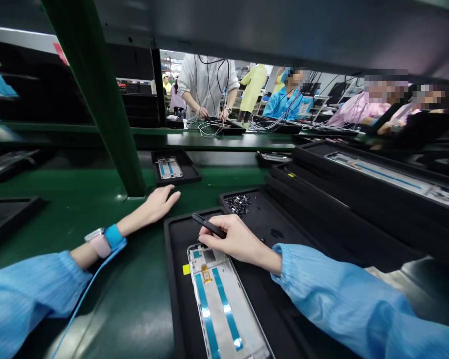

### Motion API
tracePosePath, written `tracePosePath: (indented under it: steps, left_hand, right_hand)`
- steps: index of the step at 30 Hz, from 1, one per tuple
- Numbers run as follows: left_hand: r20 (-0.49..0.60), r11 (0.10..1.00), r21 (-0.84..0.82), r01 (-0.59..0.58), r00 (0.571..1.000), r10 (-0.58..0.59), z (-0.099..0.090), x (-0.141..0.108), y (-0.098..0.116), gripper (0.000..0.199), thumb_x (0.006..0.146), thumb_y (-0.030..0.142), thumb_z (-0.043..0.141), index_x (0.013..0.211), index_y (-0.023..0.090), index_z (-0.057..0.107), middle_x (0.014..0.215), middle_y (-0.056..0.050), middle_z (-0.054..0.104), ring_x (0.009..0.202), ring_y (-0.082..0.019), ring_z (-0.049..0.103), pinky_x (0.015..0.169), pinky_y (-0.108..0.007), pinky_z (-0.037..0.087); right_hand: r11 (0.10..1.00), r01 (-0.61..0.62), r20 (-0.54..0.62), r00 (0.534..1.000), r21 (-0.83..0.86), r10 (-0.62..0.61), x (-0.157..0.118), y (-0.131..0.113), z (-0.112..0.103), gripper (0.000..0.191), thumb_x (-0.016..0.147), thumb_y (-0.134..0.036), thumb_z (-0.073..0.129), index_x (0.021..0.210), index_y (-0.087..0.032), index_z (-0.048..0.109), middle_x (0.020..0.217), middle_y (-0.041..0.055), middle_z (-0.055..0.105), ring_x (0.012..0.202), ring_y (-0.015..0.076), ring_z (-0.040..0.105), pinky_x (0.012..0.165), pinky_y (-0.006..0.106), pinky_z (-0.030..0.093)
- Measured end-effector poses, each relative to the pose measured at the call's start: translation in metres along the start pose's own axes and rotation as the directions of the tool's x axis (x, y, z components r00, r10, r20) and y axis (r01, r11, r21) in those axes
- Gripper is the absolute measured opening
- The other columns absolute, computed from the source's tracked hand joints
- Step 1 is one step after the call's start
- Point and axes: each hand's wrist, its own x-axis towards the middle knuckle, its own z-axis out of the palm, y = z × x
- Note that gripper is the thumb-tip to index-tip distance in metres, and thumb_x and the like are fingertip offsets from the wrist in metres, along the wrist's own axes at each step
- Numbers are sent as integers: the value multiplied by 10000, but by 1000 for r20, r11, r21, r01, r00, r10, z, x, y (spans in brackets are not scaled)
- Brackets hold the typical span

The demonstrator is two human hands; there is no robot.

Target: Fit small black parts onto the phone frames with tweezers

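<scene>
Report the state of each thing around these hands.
Left hand: open, nothing visibly held.
Right hand: closed around the black pen-like tool.
Black pen-like tool: tilted.
Phone frame: lying in the near tray, blue strips on it.
Small parts: loose, heaped in a neighbouring tray.
Far tray: holding another phone frame.
Right-side trays: stacked.
Wrist strap: worn, cord attached.

Green workbench (130,299); slanted green post (99,89); grey shelf (265,30) overhead; brightly lit workroom (171,62) beyond.

No lettering, brand, number or sign can be read on anything in the head view
</scene>
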Motion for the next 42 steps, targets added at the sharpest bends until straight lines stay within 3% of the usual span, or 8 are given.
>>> tracePosePath:
  steps: [5, 8, 11, 14, 17, 33, 37, 42]
  left_hand:
    - [-108, 998, 35, 47, 993, -43, 8, 18, -23, 574, 846, 440, 362, 1226, 12, 417, 1314, -241, 418, 1268, -360, 313, 1044, -513, 215]
    - [-97, 1000, 13, -29, 995, 30, 1, 0, -2, 413, 863, 385, 355, 1153, 124, 489, 1241, -139, 511, 1187, -272, 428, 1011, -417, 313]
    - [22, 987, -75, -146, 989, 148, -7, -34, 30, 250, 853, 333, 405, 995, 203, 565, 1002, -48, 632, 945, -207, 562, 859, -343, 427]
    - [83, 974, -140, -179, 978, 192, -10, -67, 57, 166, 842, 285, 446, 881, 199, 583, 869, -27, 638, 845, -190, 550, 762, -331, 424]
    - [25, 971, -117, -210, 976, 215, -9, -81, 70, 144, 848, 252, 456, 803, 189, 577, 807, -16, 633, 818, -182, 527, 731, -331, 388]
    - [-8, 968, -94, -231, 973, 231, -1, -79, 68, 136, 853, 212, 457, 804, 197, 582, 779, -3, 630, 802, -176, 508, 720, -334, 347]
    - [-1, 986, -68, -149, 989, 149, 0, -77, 62, 157, 858, 241, 440, 859, 203, 593, 885, -35, 620, 908, -214, 477, 743, -363, 354]
    - [19, 985, -33, -172, 985, 173, 0, -75, 61, 169, 826, 229, 448, 798, 184, 608, 876, -47, 634, 883, -222, 485, 747, -381, 347]
  right_hand:
    - [1000, 7, -30, 1000, 20, -6, 1, 1, 1, 114, 742, -190, 561, 685, -122, 633, 634, -9, 598, 573, 85, 508, 532, 175, 366]
    - [999, -13, -70, 997, 37, 15, 1, 4, 1, 111, 744, -190, 560, 709, -123, 642, 656, -7, 604, 597, 90, 515, 550, 176, 375]
    - [999, -15, -64, 998, 50, 19, 1, 6, 1, 113, 750, -188, 556, 732, -125, 648, 667, -9, 597, 611, 91, 512, 561, 178, 376]
    - [998, 9, -43, 999, 58, -7, 1, 3, 2, 117, 758, -196, 560, 717, -123, 643, 648, -14, 581, 591, 84, 493, 546, 176, 365]
    - [998, 39, -28, 999, 48, -38, 0, -1, 2, 127, 764, -196, 565, 701, -118, 643, 637, -13, 582, 574, 80, 486, 537, 176, 360]
    - [985, 129, -60, 989, -112, -137, -1, -7, 0, 71, 736, -123, 600, 698, -112, 660, 646, -4, 610, 568, 80, 518, 548, 176, 373]
    - [964, 195, 7, 980, -181, -197, 2, -1, -4, 75, 751, -115, 589, 720, -110, 657, 676, 15, 610, 616, 98, 541, 581, 189, 391]
    - [943, 264, 72, 964, -203, -255, 3, 5, -5, 57, 738, -94, 603, 722, -118, 654, 717, 20, 602, 655, 104, 554, 607, 190, 403]
